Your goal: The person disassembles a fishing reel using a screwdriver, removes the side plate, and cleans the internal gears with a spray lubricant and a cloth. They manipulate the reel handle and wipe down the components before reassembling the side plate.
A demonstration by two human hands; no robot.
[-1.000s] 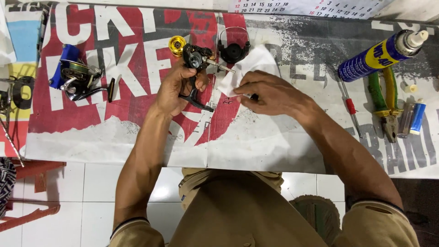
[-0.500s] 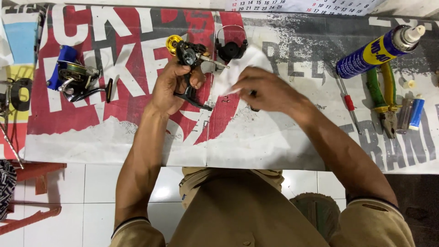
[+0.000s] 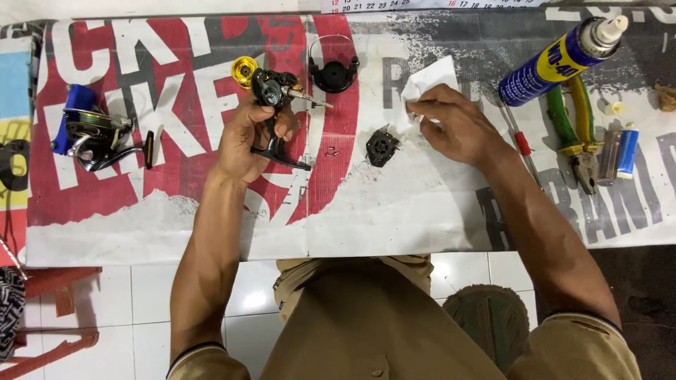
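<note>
The left hand is closed around a black, partly stripped fishing reel body, holding it upright above the bench; a thin metal shaft juts from the reel toward the right, and the reel's foot shows below the fingers. Just to the far left of the reel lies a yellow spool. The right hand presses on a white tissue, pinching its near edge with the fingertips. Between the two hands, a small black reel part lies alone on the printed banner covering the bench. A black rotor with a wire bail sits at the far side. Far left rests a second, whole reel. To the right lie a blue spray can, green-handled pliers and a red-handled screwdriver.
</note>
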